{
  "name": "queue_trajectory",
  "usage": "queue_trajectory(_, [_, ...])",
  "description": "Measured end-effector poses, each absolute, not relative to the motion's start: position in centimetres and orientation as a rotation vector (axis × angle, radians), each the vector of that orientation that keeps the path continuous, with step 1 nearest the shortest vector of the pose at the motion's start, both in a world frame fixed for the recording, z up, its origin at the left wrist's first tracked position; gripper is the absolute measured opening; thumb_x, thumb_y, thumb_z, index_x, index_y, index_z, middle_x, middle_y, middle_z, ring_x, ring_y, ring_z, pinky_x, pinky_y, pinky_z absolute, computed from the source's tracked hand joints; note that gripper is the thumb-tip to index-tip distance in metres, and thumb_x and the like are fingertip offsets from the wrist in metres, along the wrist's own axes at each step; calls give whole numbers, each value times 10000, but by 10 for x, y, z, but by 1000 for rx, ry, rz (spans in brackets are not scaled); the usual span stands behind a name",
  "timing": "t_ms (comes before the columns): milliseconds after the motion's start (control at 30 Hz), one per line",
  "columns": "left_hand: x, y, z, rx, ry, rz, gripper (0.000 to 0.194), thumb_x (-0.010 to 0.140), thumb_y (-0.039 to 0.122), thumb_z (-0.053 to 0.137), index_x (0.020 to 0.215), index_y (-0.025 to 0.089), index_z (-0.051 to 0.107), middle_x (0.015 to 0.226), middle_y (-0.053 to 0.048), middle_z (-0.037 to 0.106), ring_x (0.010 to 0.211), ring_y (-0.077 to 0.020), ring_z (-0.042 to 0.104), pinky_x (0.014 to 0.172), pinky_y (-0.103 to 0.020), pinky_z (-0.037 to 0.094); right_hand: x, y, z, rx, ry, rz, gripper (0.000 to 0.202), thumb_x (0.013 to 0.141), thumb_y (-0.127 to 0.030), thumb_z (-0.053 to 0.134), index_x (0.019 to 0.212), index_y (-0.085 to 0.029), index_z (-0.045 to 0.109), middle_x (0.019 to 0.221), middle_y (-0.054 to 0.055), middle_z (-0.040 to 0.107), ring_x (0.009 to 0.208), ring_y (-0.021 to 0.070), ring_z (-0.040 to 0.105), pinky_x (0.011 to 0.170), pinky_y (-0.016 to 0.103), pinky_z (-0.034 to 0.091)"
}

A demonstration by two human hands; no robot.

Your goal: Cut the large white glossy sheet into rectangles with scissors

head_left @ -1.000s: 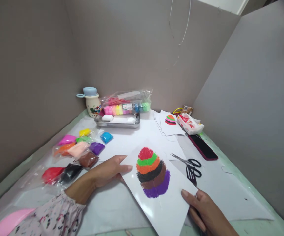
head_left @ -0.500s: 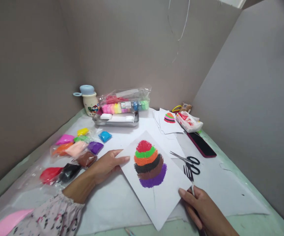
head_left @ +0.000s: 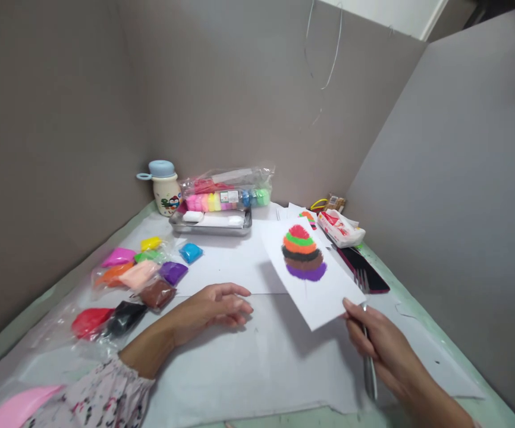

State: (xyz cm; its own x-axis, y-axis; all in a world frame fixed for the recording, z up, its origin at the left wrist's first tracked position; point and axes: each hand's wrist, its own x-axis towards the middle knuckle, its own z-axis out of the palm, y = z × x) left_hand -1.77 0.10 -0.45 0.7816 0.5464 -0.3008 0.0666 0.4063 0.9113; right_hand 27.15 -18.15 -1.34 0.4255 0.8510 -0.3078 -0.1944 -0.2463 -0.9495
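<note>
Right hand point(head_left: 369, 333) clamps a striped-painted white card point(head_left: 304, 261) and silver metal fork point(head_left: 369, 356); empty left hand point(head_left: 222, 308) lies beside them, fingers slightly apart.

The person's left hand point(head_left: 219, 306) lies palm down, fingers loosely curled, apparently empty. The right hand point(head_left: 371, 330) pinches, thumb uppermost, its forearm angled inward.

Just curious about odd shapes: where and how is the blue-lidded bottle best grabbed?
Probably around the bottle body, below the blue lid, from the near side: it stands upright and rounded, with the loop sticking out left and the metal tray close on the right.
</note>
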Motion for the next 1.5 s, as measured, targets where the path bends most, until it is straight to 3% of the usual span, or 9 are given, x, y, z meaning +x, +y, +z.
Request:
queue_trajectory(200, [-16,-2,-5,1169,648,325,415,776,402,808,1065,141,668,1008,-111,746,812,-170,684,777,-305,496,310,-93,9,-1418,-575,1009,367,816,-482,732,716,-175,556,361,-113,304,360,53,170,342,203,159])
queue_trajectory(433, [-16,-2,-7,1204,634,324,401,788,412,791,1062,145,674,994,-115,748,799,-178,687,765,-320,496,326,-42,2,-1448,-523,930,313,791,-345,771,738,-205,496,708,50,697,391,26,262,326,165,198])
queue_trajectory(633, [-14,-2,-12,1243,632,306,414,781,435,787,1045,137,671,959,-118,751,748,-173,687,704,-307,486,302,-77,-7,-1492,-636,932,209,843,-377,653,827,-191,558,797,58,703,390,32,315,353,192,240])
queue_trajectory(767, [-10,-5,-8,1295,723,382,373,779,458,760,944,134,676,838,-84,735,581,-121,603,562,-257,402,260,-91,-5,-1571,-905,1049,290,858,-435,604,909,-155,656,772,69,701,392,71,415,374,224,263])
queue_trajectory(967, [-6,-6,-9,1615,944,465,261,842,424,595,813,166,626,606,0,636,437,-97,396,480,-251,280,211,-78,-12,-1743,-1357,760,239,785,-242,655,1022,-214,669,742,-13,633,640,162,569,649,290,435])
queue_trajectory(1100, [-5,-10,-16,1736,950,440,231,816,391,591,776,169,640,578,-2,634,510,-139,502,535,-261,349,214,-69,-20,-1841,-1526,496,289,821,-214,577,1104,-209,636,877,37,654,820,218,612,806,341,451])
queue_trajectory(1233, [-6,-15,-14,1878,949,399,192,790,346,579,735,180,659,595,-6,670,600,-172,588,601,-271,393,232,-86,-28,-1947,-1632,333,310,861,-231,481,1135,-175,615,886,77,667,811,249,642,798,391,490])
queue_trajectory(1433, [-5,-21,-7,2099,998,325,183,767,293,558,726,194,706,628,-22,702,620,-195,611,603,-289,389,232,-93,-7,-1903,-1835,77,188,818,-230,556,922,-151,691,932,181,704,923,355,667,859,511,503])
queue_trajectory(1500, [-5,-23,-8,2170,1010,316,198,773,301,564,755,194,730,696,-48,734,662,-218,637,616,-302,399,213,-67,13,-1790,-1916,4,244,872,-257,556,1052,-154,686,1074,187,709,1048,346,653,934,499,493])
